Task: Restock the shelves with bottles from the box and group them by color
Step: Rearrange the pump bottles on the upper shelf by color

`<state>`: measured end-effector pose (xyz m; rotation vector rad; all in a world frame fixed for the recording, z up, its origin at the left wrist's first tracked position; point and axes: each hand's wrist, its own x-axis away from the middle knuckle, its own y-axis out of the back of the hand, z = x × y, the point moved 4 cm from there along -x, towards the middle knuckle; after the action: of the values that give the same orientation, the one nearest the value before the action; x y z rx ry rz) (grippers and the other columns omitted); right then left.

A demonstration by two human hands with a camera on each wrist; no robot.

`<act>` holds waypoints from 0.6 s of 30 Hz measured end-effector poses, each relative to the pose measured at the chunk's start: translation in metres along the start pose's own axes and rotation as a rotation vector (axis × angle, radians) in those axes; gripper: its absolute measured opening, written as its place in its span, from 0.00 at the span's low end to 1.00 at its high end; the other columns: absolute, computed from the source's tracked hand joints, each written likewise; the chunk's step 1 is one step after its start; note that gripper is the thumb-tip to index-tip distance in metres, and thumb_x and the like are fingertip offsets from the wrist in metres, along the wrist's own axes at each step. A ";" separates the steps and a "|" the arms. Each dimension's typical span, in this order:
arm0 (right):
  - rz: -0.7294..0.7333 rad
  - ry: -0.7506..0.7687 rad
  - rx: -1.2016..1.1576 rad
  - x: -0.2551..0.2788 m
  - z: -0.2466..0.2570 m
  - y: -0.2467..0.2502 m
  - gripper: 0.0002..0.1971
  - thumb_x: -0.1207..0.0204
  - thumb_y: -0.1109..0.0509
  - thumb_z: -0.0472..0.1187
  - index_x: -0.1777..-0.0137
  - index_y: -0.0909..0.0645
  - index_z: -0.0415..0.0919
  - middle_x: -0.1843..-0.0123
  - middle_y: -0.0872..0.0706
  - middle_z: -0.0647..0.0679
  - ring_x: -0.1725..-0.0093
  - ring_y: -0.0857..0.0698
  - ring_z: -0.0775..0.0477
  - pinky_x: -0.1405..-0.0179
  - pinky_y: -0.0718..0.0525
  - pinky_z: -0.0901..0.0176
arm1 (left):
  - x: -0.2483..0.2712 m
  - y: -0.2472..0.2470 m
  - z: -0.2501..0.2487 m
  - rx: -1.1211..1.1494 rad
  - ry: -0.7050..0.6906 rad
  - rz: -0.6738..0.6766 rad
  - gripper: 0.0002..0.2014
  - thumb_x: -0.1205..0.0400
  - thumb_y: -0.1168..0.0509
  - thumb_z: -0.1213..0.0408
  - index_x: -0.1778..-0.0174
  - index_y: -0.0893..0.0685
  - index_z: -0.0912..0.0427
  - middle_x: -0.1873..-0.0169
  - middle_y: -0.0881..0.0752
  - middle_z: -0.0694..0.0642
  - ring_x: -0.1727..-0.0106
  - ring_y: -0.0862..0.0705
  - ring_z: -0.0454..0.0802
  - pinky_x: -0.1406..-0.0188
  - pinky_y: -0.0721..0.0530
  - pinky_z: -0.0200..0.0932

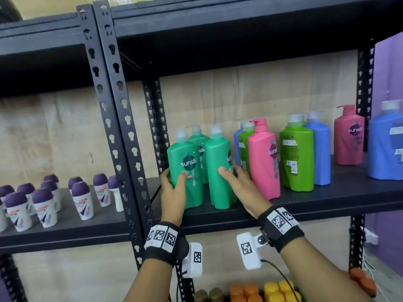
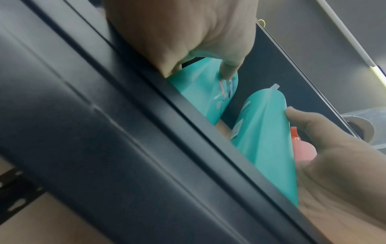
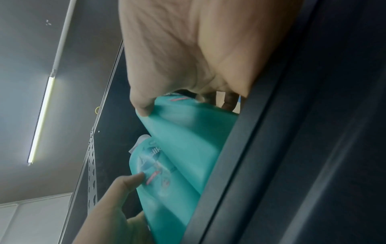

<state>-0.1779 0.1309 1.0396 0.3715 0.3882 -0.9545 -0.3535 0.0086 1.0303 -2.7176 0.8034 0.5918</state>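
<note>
two hands, two teal-green bottles, side by side at the left end of the shelf

the left hand [image 1: 174,188] wraps round the low part of the front left green bottle [image 1: 186,168], thumb on the front, fingers round its left side. the right hand [image 1: 236,182] holds the front right green bottle [image 1: 220,171], thumb on the front, fingers round its right side next to the pink bottle [image 1: 265,162]. both bottles stand up tall on the shelf board [image 1: 327,197], a small gap between them, each right in front of its own hand. a third green bottle [image 1: 199,144] stands behind. i think they need pushing close together.
</note>
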 end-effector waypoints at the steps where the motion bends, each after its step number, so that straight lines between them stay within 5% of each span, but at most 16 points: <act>1: -0.004 -0.008 -0.006 0.000 -0.001 0.000 0.40 0.38 0.31 0.81 0.29 0.29 0.64 0.23 0.26 0.59 0.25 0.26 0.58 0.22 0.29 0.54 | 0.001 0.001 -0.001 0.003 0.015 -0.005 0.25 0.27 0.35 0.35 0.34 0.27 0.33 0.46 0.13 0.40 0.48 0.12 0.42 0.56 0.14 0.48; 5: 0.009 -0.027 -0.041 0.003 -0.003 0.000 0.36 0.31 0.23 0.65 0.26 0.30 0.56 0.29 0.18 0.57 0.33 0.18 0.62 0.30 0.19 0.55 | 0.000 0.002 -0.001 0.008 0.082 0.009 0.17 0.27 0.38 0.34 0.44 0.29 0.31 0.47 0.14 0.44 0.46 0.13 0.48 0.46 0.14 0.56; 8: -0.010 0.004 0.045 0.006 -0.004 0.001 0.32 0.25 0.20 0.55 0.26 0.33 0.54 0.32 0.18 0.60 0.37 0.18 0.69 0.30 0.19 0.58 | -0.001 0.002 -0.001 0.024 0.110 0.015 0.21 0.27 0.39 0.33 0.40 0.29 0.32 0.46 0.13 0.48 0.45 0.12 0.51 0.42 0.13 0.59; 13: -0.069 0.098 0.228 0.008 0.001 -0.002 0.40 0.32 0.16 0.62 0.25 0.31 0.52 0.31 0.23 0.54 0.31 0.22 0.56 0.29 0.25 0.58 | -0.004 0.006 0.002 0.104 0.139 0.026 0.25 0.28 0.39 0.35 0.37 0.25 0.40 0.50 0.10 0.47 0.50 0.09 0.47 0.48 0.12 0.56; 18: -0.104 0.131 0.272 0.009 0.002 -0.005 0.39 0.33 0.17 0.64 0.28 0.29 0.50 0.35 0.21 0.56 0.32 0.22 0.55 0.30 0.23 0.56 | -0.002 0.006 -0.001 0.053 0.128 0.015 0.17 0.26 0.41 0.34 0.44 0.23 0.31 0.57 0.10 0.37 0.46 0.11 0.50 0.43 0.13 0.60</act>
<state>-0.1767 0.1209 1.0366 0.6692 0.4009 -1.0913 -0.3579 0.0047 1.0316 -2.7254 0.8586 0.3967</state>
